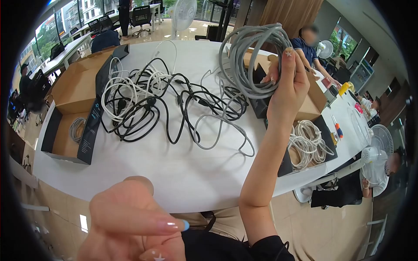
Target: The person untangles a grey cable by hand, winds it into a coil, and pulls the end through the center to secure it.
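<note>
Grey cable coil [244,48]: one, in right hand [289,80]; boxes [89,135]: two.

I watch through one camera on the wearer's head, facing forward and down over the white table [187,174], its wide field rimmed in black. The left hand [130,217] sits nearest my lens.

The white table [191,169] bears cables [151,101] (tangled) and open boxes [90,132].

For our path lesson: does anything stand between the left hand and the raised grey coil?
Nothing visible blocks the left hand; tangled cables lie lower, on the table. The right hand holds the coil.
</note>
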Available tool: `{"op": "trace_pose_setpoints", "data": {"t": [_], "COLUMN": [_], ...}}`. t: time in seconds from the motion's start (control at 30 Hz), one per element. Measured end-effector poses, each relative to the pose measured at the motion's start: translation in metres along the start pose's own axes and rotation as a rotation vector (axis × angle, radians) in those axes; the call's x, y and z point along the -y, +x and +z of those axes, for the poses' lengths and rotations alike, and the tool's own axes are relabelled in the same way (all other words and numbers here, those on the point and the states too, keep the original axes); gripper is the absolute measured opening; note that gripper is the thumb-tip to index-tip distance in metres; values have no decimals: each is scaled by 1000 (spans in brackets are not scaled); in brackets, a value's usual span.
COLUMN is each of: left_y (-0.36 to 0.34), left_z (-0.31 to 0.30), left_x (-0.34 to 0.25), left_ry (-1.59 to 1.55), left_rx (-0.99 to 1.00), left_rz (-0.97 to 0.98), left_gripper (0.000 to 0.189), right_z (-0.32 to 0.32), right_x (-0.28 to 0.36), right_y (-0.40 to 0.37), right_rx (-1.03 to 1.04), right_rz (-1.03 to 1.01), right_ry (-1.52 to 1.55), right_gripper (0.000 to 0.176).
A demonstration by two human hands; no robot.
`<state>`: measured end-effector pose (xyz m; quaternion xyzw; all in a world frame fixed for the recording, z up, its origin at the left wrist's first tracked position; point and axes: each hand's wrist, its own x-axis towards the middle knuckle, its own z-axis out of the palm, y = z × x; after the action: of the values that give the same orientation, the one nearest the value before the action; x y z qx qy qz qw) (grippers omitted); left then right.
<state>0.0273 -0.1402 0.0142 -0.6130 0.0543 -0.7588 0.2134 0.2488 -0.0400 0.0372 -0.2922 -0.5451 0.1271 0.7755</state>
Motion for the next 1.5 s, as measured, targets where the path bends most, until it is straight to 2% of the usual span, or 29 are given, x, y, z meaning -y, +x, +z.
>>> {"op": "trace_pose_setpoints", "data": {"t": [0.1,0.23,0.3,0.33,0.43,0.57,0.67,0.7,0.73,0.77,0.87,0.97,1.0,1.1,1.17,1.2,1.23,1.27,1.37,1.5], "left_y": [-1,4,18,16,-5,-16,-32,-30,-28,-27,-27,-22,-25,-44,-56,-54,-55,-56,-66,-72], "left_z": [4,12,24,30,47,50,50,51,53,54,53,55,55,54,55,48,46,46,51,53], "left_x": [5,23,54,64,80,98,113,114,114,114,110,106,108,122,132,142,143,143,147,152], "left_ry": [-97,-146,-62,-45,-53,-43,-248,-319,-390,-461,-748,-739,-741,-776,-838,-987,-954,-921,-972,-912], "left_rx": [76,262,473,510,663,1167,1062,1074,1086,1095,1005,910,894,783,631,696,656,616,444,425], "left_rz": [-15,-108,-274,-355,-617,-891,-922,-1021,-1119,-1218,-1209,-1120,-1108,-1056,-984,-998,-1032,-1063,-1042,-1002], "left_gripper": [37,30,28,32,47,43,33,31,30,28,35,36,38,45,51,54,56,58,63,60], "right_z": [-1,-2,-2,2,12,20,22,23,23,23,11,-4,-10,-23,-31,-34,-37,-41,-41,-26], "right_x": [0,5,14,21,13,21,15,14,20,19,12,-2,-4,-27,-42,-53,-62,-70,-63,-46], "right_y": [0,-2,-7,-11,-14,-23,-21,-21,-20,-19,-12,-3,-3,-6,-5,-5,-4,-1,5,-1], "right_rx": [18,237,411,453,579,632,527,491,489,450,406,632,689,894,963,964,963,901,621,676], "right_rz": [-28,-89,-110,-108,-338,-221,-260,-275,-152,-140,-44,128,218,199,416,494,570,586,393,322], "right_ry": [-39,-129,-267,-262,-358,-547,-483,-462,-359,-187,173,216,189,-112,-201,-260,-320,-341,-101,-102], "right_gripper": [27,26,25,26,32,34,47,51,46,43,34,38,32,25,17,16,16,19,21,32]}}
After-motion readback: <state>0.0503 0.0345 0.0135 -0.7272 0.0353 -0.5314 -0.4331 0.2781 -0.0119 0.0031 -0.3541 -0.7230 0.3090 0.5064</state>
